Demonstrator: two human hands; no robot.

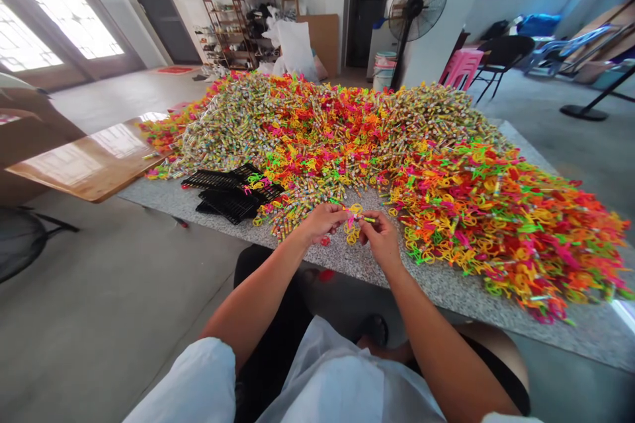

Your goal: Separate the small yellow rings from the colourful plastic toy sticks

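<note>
Over the front edge of the granite tabletop (426, 271), my two hands meet at the fingertips. My left hand (323, 221) is closed in a pinch on a small pink and yellow plastic piece (353, 213). Between the thumb and fingers of my right hand (381, 236) is a small yellow-green printed tube (368, 219), its end touching or very near the plastic piece. A yellow looped piece (352, 234) shows just below, between the hands. Small printed tubes (310, 195) are heaped beyond my left hand; bright looped plastic pieces (476, 211) are piled to the right.
Black plastic grid trays (231, 195) lie on the left of the tabletop. Mixed heaps (337, 119) cover its far side. A glossy wooden board (89, 155) juts out at left. Behind stand a fan (418, 3), a shoe rack (228, 30) and pink stools (464, 68).
</note>
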